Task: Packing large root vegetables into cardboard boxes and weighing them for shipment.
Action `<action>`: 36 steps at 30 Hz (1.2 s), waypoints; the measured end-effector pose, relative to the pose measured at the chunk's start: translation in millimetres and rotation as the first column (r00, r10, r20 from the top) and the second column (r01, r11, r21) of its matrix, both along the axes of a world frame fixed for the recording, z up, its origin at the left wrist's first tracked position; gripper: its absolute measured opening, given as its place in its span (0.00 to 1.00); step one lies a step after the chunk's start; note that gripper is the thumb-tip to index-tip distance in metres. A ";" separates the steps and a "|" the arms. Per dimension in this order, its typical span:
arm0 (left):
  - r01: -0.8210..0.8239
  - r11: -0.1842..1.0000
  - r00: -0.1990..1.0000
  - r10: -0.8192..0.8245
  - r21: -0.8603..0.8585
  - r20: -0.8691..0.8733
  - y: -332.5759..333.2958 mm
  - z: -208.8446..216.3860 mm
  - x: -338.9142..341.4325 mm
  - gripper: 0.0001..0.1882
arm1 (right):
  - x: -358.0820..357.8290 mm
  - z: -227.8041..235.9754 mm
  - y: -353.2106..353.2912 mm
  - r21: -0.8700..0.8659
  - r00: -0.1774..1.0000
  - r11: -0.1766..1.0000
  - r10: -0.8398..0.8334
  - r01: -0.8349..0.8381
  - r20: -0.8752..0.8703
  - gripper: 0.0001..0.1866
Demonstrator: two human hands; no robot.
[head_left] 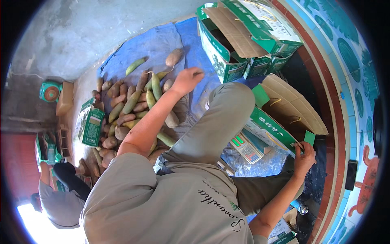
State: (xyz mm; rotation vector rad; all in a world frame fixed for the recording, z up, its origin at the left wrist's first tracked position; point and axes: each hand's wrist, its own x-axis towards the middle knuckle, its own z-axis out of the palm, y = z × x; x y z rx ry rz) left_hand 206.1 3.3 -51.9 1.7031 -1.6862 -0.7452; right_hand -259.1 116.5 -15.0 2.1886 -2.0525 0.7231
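My right hand (304, 157) pinches the near corner of an open green cardboard box (270, 129), whose brown lid flap (294, 101) is folded back. My left hand (187, 81) is held over the blue sheet beyond my raised knee, its fingers curled together. Whatever may be inside those fingers is hidden. To the left of that arm lies a pile of long radishes, some green (156, 86), others brown (122, 133). A brown radish (174, 57) rests just past my left hand. Between my legs, a digital scale (247, 148) with a lit green display sits partly under the box.
Several green and white boxes (227, 61) stand at the far right by the tiled wall. Another green box (90, 126) is at the pile's left side. A person (61, 199) sits at the lower left. A teal round device (50, 92) stands near the grey wall.
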 end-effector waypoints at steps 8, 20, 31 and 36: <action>-0.055 0.861 0.813 -0.256 0.506 0.523 97.2 -164.1 101.8 0.19 | 7.6 -0.2 -2.6 0.050 0.998 0.997 -0.056 0.057 -0.018 0.08; -0.465 0.612 0.853 0.119 0.639 0.508 160.8 -211.7 114.2 0.26 | 0.2 -11.2 -4.5 0.028 0.995 0.996 -0.082 0.084 -0.059 0.09; -0.544 0.571 0.814 0.180 0.615 0.553 90.3 -228.7 138.3 0.37 | 2.8 -11.5 -7.5 0.035 0.993 0.996 -0.084 0.088 -0.084 0.09; -0.491 0.574 0.827 0.070 0.656 0.558 81.4 -235.2 141.8 0.40 | 2.2 -11.4 -10.9 0.037 0.992 0.996 -0.081 0.085 -0.094 0.10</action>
